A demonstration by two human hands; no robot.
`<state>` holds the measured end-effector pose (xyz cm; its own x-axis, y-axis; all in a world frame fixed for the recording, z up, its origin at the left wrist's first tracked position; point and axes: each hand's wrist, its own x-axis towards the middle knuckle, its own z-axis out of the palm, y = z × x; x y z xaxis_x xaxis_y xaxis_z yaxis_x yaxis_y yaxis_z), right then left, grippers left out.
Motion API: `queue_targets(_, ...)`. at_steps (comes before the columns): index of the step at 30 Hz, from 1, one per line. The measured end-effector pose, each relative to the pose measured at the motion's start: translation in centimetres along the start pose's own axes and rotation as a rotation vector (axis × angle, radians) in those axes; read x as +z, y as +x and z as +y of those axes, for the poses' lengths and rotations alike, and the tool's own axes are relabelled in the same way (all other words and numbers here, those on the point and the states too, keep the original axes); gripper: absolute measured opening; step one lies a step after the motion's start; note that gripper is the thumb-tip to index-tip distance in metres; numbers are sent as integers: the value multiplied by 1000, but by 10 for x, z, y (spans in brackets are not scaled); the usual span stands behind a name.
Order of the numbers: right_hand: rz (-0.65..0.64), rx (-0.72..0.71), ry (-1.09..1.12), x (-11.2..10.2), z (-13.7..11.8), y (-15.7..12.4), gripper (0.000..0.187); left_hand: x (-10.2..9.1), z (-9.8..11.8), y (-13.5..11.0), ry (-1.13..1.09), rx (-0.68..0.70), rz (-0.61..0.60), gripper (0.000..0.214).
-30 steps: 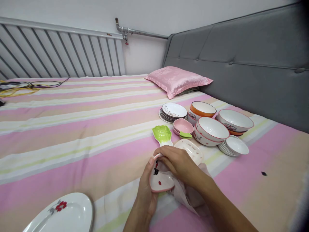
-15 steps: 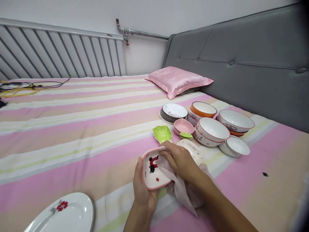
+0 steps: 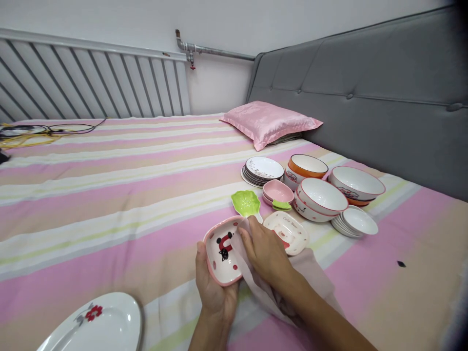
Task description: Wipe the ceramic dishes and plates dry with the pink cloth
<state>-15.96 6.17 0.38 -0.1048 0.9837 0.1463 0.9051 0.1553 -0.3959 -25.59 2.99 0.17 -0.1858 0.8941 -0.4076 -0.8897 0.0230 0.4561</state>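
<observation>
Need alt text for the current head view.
The left hand holds a pink-rimmed dish with a black cat print while the right hand holds a cloth against it. Beyond them, stacked bowls and plates sit on a striped bedsheet.

We see bright, even light, its source out of view. Small glints dot the glossy bowls (image 3: pixel 321 195) at right of centre; a soft shadow edges the plate (image 3: pixel 100 325) at lower left. Dark blur fills the frame's far-right corners.
</observation>
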Motion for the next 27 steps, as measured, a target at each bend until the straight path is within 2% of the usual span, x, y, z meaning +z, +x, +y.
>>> queue_targets(8,-67,29,-46,6,-10,-5,20,0,2,1,-37,108,56,41)
queue_targets(15,-155,66,-35,5,-11,-7,23,-3,1,7,-51,142,22,41)
queue_targets(23,-258,69,14,1,-8,-10,35,-3,2,5,-56,179,37,40)
queue_targets(27,-258,45,57,7,-5,-10,41,-5,1,6,-56,233,10,40)
